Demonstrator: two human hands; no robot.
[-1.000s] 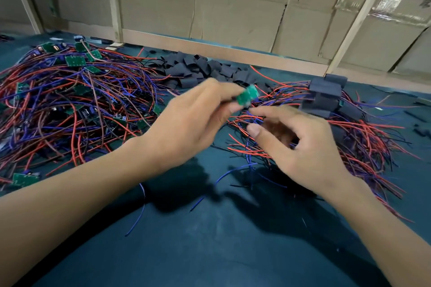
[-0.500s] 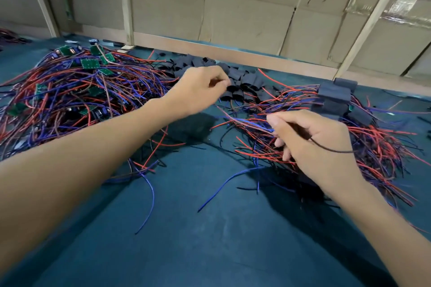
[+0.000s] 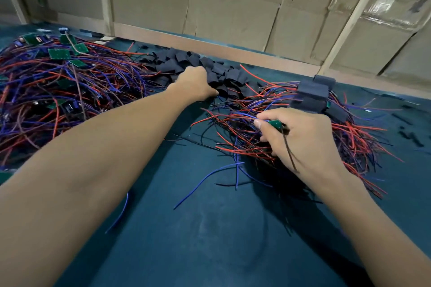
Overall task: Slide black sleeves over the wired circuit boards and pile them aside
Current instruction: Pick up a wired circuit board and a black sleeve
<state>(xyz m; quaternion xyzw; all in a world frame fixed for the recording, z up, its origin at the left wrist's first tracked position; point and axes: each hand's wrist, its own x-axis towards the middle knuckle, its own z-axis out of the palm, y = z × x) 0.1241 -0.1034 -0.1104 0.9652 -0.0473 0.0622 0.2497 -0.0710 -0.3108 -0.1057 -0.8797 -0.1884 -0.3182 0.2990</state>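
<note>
Two hands are at work at once. Our left hand [image 3: 194,85] reaches far out to the heap of black sleeves [image 3: 200,66] at the back of the desk [image 3: 210,228]; its fingers curl down into the heap, but whether they have closed on a sleeve we cannot tell, since the back of the hand hides them. Our right hand [image 3: 300,137] hovers over the finished pile [image 3: 312,98] on the right, where sleeved boards lie on red and blue wires. Its thumb and forefinger pinch a bare green circuit board [image 3: 276,123], with a dark wire trailing down across the back of the hand.

We judge the step in hand to be fetching a sleeve for the board we hold. The next move calls for lifting a single sleeve free of its neighbours, bringing it to the right hand, opening its mouth and threading the wires and board through it. The sleeves look limp and flat, so they may need a squeeze to open.

A large tangle of unsleeved boards [image 3: 58,53] waits on the left, so much of the job seems to remain.

Some dark print shows on the cardboard wall [image 3: 233,11] at upper right, but it is too blurred to read.
</note>
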